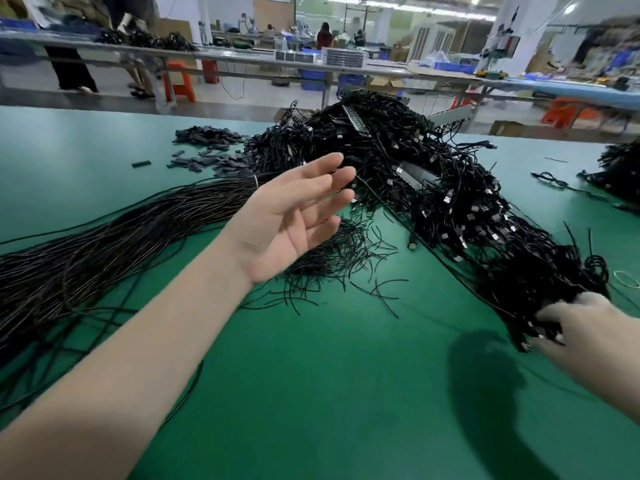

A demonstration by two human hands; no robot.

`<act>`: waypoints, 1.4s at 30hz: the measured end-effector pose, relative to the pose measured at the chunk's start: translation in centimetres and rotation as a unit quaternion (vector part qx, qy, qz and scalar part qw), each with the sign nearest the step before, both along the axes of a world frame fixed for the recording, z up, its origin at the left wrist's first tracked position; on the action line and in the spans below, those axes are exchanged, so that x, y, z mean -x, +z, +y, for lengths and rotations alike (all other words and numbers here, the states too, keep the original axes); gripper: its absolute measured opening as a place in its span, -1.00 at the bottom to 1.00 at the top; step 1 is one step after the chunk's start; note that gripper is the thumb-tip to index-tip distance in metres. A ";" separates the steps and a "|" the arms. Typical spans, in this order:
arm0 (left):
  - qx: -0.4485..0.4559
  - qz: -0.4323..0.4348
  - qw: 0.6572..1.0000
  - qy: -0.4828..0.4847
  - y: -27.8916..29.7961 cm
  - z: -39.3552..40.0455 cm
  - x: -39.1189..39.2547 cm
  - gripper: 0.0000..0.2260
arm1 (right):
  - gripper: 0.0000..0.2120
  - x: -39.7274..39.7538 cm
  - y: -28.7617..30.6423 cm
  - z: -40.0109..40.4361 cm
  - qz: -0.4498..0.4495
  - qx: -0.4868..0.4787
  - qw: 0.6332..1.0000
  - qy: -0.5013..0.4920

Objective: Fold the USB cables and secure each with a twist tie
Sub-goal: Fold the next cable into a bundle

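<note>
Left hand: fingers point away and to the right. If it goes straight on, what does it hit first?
Probably the big cable pile. The left hand is open and raised, its fingertips already near the pile's edge; depth is unclear.

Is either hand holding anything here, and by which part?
The right hand grips the near end of the cable pile, its grip blurred. The left hand is open, holding nothing.
</note>
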State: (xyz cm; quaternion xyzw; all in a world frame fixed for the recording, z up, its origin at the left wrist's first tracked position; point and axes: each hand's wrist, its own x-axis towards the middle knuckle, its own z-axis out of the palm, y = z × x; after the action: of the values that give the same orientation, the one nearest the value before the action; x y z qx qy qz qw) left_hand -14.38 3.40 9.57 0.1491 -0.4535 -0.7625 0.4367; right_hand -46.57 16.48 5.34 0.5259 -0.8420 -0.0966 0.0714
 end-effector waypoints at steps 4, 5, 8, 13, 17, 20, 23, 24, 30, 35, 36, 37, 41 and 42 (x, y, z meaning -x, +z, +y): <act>0.015 0.018 1.000 -0.016 0.0 0.2 2.7 -0.61 | -0.31 -4.8 0.9 -1.9 -0.200 0.158 0.957 0.138; 0.000 0.038 0.999 -0.018 0.0 0.2 3.3 -0.60 | -0.28 -6.4 1.7 -2.9 -0.270 0.207 0.924 0.176; -0.032 0.063 0.997 -0.014 -0.1 0.0 4.5 -0.69 | -0.38 -10.0 3.4 -6.0 -0.361 0.303 0.848 0.242; -0.083 0.078 0.993 0.030 -0.5 -0.6 4.7 -0.78 | -0.86 -13.3 4.5 -9.2 -0.472 0.373 0.756 0.256; -0.070 -0.057 0.994 0.058 -0.3 -1.3 3.7 -0.57 | -0.85 -15.1 3.3 -9.8 -0.546 0.400 0.694 0.247; -0.046 -0.182 0.981 0.043 -0.3 -1.9 3.1 -0.34 | -0.89 -15.6 2.4 -9.5 -0.585 0.417 0.654 0.237; -0.029 -0.231 0.972 0.032 -0.4 -1.7 3.4 -0.31 | -0.90 -15.2 2.4 -9.6 -0.589 0.393 0.659 0.251; -0.027 -0.222 0.974 0.036 -0.4 -1.6 3.5 -0.37 | -0.90 -15.1 2.5 -9.6 -0.591 0.368 0.668 0.262; -0.007 -0.221 0.974 0.046 -0.4 -1.8 2.9 -0.56 | -0.91 -15.6 1.9 -9.3 -0.580 0.275 0.700 0.314; 0.002 -0.209 0.977 0.027 -0.1 -1.8 2.4 -0.58 | -0.84 -15.8 2.0 -9.1 -0.614 0.242 0.671 0.338; 0.005 -0.202 0.979 0.019 -0.1 -1.7 2.5 -0.59 | -0.82 -15.8 2.1 -9.1 -0.618 0.245 0.666 0.339; 0.008 -0.197 0.980 0.011 0.0 -1.7 2.5 -0.58 | -0.82 -15.8 2.1 -9.1 -0.621 0.249 0.662 0.337; 0.013 -0.193 0.981 -0.015 0.2 -1.5 2.5 -0.52 | -0.85 -16.0 2.2 -8.9 -0.629 0.249 0.661 0.325; 0.014 -0.194 0.981 -0.012 0.2 -1.5 2.4 -0.52 | -0.86 -16.0 2.2 -8.9 -0.627 0.247 0.664 0.323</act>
State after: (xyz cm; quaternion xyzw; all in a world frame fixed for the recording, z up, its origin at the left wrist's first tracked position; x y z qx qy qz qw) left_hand -16.76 1.93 9.77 0.2829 -0.5419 -0.7179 0.3329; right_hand -30.60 7.57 7.58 0.6647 -0.4580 0.4963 -0.3195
